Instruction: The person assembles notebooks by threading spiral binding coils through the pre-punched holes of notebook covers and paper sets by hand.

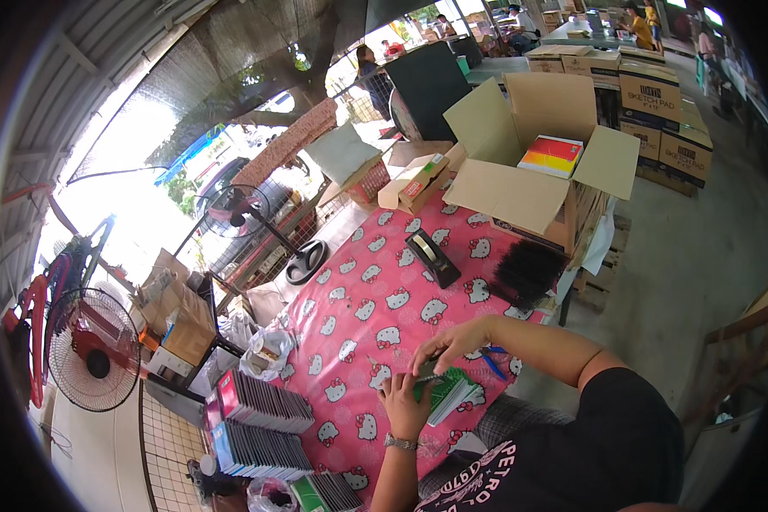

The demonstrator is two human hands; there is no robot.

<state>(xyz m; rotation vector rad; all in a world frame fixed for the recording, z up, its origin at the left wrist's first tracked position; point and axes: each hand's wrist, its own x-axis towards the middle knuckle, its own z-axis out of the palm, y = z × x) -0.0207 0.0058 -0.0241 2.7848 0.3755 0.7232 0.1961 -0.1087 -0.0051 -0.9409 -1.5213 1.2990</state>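
A small stack of green notebooks [454, 395] lies at the near edge of the pink cartoon-patterned tablecloth, in front of my body. My left hand [405, 401], with a metal watch on its wrist, grips the stack's left end. Arching in from the right, my right hand [452, 343] has bent fingers closed at the far edge of the same stack, close to my left fingers. Its fingertips are partly hidden. A blue pen-like object [493, 365] lies just right of the notebooks.
Rows of notebooks [264, 405] with pink, blue and green covers stand at the left. A tape dispenser [433, 258], a black bristly brush [527, 271] and an open carton [508, 198] holding red-yellow pads [551, 156] are farther off. Fans [94, 350] stand left; people work in the background.
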